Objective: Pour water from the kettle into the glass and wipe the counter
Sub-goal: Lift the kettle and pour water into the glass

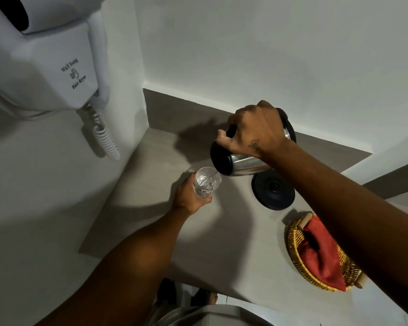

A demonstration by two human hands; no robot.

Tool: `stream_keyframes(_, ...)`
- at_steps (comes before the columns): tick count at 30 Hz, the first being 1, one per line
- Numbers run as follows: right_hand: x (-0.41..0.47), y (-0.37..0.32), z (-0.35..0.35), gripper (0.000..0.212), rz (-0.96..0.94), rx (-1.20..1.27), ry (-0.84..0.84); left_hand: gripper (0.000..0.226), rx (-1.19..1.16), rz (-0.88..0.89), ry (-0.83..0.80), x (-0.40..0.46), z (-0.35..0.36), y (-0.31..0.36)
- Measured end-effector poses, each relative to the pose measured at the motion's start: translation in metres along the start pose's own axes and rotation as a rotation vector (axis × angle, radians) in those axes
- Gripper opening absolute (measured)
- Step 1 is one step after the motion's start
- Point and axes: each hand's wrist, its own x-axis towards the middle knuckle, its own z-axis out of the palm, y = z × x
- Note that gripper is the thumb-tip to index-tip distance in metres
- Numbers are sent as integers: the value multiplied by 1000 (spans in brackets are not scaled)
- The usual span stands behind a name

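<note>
We see the right hand [254,128] closed around the black handle of the steel kettle [243,161], which is tilted with its spout over the glass [206,182]. Water runs into the glass. The left hand [189,196] wraps the glass from the side on the grey tabletop [151,208]. The kettle base [273,191] stands just beside, and a basket [295,245] with a red cloth [320,252] lies near.

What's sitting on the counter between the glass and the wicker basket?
In the head view, the kettle's black base lies between the glass and the wicker basket; otherwise bare counter.
</note>
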Motion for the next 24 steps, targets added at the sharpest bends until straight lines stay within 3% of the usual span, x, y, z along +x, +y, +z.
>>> stream_keyframes(24,-12,3,7,42,82,97,35,70,-27,-3,0,-2,-3,3)
